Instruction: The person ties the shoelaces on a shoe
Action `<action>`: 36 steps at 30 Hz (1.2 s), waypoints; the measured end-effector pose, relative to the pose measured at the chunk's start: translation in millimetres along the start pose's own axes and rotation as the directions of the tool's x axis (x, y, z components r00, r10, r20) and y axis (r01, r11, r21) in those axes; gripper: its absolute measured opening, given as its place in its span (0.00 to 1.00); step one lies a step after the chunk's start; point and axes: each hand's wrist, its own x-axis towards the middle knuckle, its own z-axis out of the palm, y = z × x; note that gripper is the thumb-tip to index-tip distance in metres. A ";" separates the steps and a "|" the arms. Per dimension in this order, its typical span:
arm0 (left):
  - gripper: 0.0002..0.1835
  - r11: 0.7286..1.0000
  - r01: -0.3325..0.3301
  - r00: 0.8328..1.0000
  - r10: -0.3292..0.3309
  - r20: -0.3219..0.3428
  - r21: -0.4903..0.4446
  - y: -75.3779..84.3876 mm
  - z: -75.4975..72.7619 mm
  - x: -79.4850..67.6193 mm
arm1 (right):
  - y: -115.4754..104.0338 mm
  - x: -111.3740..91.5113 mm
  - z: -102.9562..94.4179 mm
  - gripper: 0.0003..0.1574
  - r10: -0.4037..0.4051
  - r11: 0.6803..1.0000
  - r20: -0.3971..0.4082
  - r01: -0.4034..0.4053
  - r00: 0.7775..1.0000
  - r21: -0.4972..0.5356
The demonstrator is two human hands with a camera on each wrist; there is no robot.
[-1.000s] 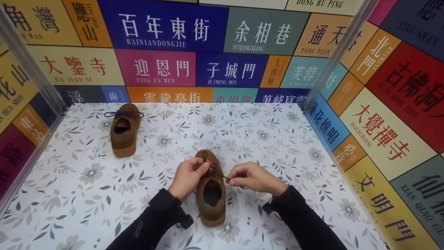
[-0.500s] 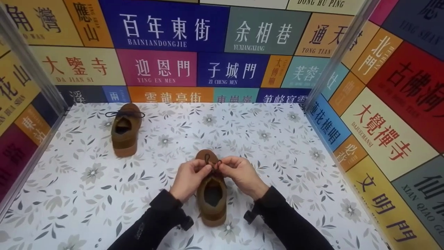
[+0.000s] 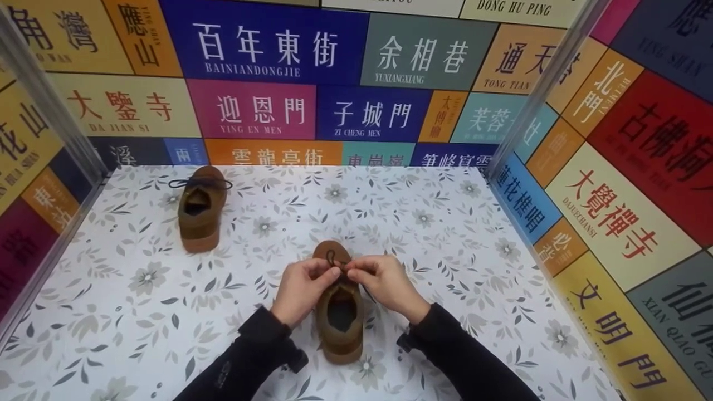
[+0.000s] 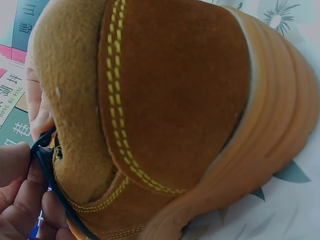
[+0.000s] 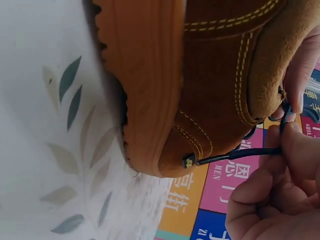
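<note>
A brown suede lace-up shoe (image 3: pixel 341 350) sits upright on the floral surface, toe pointing away, between both hands. Over its tongue, my left hand (image 3: pixel 301 287) pinches the dark shoelace (image 4: pixel 46 167) between thumb and fingers. A small lace loop (image 3: pixel 331 257) sticks up beyond those fingertips. From the other side my right hand (image 3: pixel 390 284) pinches the lace as well, its fingertips right beside the left ones. In the right wrist view a lace end (image 5: pixel 235 155) runs out from the right fingers past the shoe's side. The fingers mostly hide the knot area.
A matching brown shoe (image 3: pixel 199 223), its lace tied in a bow (image 3: pixel 199 182), stands at the back left. Panels of colourful street-name signs (image 3: pixel 267 44) wall in the white floral-patterned surface (image 3: pixel 445 223) at the back and both sides.
My right hand, out to the right of the shoe with a lace end a second ago, has come in to the left fingertips over the tongue. My left hand has barely moved.
</note>
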 end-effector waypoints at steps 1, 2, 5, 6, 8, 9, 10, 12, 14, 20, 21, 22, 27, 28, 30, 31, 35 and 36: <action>0.09 1.000 -0.003 1.000 0.003 0.000 -0.006 -0.3 -0.1 -0.1 | -0.8 0.3 -0.3 0.09 -0.010 1.000 0.014 0.010 1.000 -0.015; 0.09 1.000 -0.007 1.000 0.007 0.002 -0.008 -0.7 -0.4 -0.2 | -1.7 0.6 -0.7 0.09 -0.014 1.000 0.027 0.014 1.000 -0.026; 0.09 0.999 -0.042 0.999 0.042 0.008 -0.004 -2.5 -1.8 -1.1 | -3.4 2.3 -1.9 0.09 -0.008 1.000 0.070 0.010 0.998 -0.022; 0.09 0.998 -0.055 0.998 0.055 0.011 0.005 -3.1 -2.5 -1.5 | -3.6 2.8 -2.3 0.08 -0.003 1.000 0.083 0.004 0.997 -0.018; 0.09 0.996 -0.084 0.996 0.083 0.013 0.034 -4.4 -4.0 -2.0 | -4.3 4.0 -3.2 0.08 0.018 1.000 0.108 -0.019 0.994 0.007; 0.09 0.994 -0.096 0.995 0.096 0.014 0.046 -4.7 -4.8 -2.2 | -4.5 4.5 -3.6 0.07 0.031 0.999 0.118 -0.034 0.992 0.028; 0.09 0.992 -0.112 0.994 0.112 0.017 0.061 -5.3 -5.5 -1.9 | -4.5 5.0 -4.0 0.06 0.046 0.997 0.126 -0.052 0.991 0.048; 0.09 0.989 -0.123 0.992 0.121 0.025 0.080 -5.3 -6.2 -1.4 | -4.1 6.1 -4.3 0.07 0.077 0.992 0.138 -0.089 0.987 0.085; 0.11 0.988 -0.129 0.991 0.126 0.040 0.080 -5.0 -6.1 0.1 | -3.4 7.6 -4.3 0.11 0.105 0.986 0.141 -0.121 0.984 0.114; 0.12 0.983 -0.163 0.986 0.159 0.055 0.084 -3.1 -2.9 4.8 | -3.5 11.1 -4.3 0.20 0.125 0.980 0.163 -0.148 0.979 0.137; 0.12 0.981 -0.172 0.984 0.168 0.052 0.095 -2.7 -2.3 5.1 | -3.8 11.4 -4.7 0.21 0.124 0.980 0.173 -0.148 0.977 0.135; 0.11 0.977 -0.182 0.983 0.178 0.050 0.108 -2.3 -1.7 5.3 | -4.2 11.6 -5.5 0.21 0.121 0.980 0.182 -0.146 0.976 0.132; 0.09 0.956 -0.233 0.972 0.225 0.064 0.177 -1.3 -0.2 4.7 | -5.0 13.2 -13.4 0.26 0.075 0.989 0.182 -0.096 0.980 0.110; 0.09 0.950 -0.245 0.969 0.236 0.068 0.192 -1.2 -0.3 4.4 | -4.7 14.2 -15.0 0.26 0.065 0.989 0.164 -0.086 0.984 0.120; 0.09 0.941 -0.262 0.965 0.252 0.073 0.214 -1.4 -1.0 3.9 | -4.3 16.1 -18.1 0.24 0.061 0.990 0.111 -0.075 0.992 0.122; 0.09 0.937 -0.269 0.963 0.258 0.075 0.222 -1.3 -1.5 3.5 | -3.5 17.0 -19.0 0.22 0.065 0.989 0.085 -0.076 0.994 0.129; 0.09 0.936 -0.262 0.965 0.251 0.074 0.234 -2.8 -6.1 2.5 | 3.5 18.4 -20.1 0.15 0.100 0.990 0.010 -0.100 0.995 0.097; 0.09 0.937 -0.256 0.967 0.246 0.073 0.239 -3.6 -7.9 2.2 | 6.2 18.2 -20.1 0.14 0.107 0.991 0.002 -0.107 0.994 0.079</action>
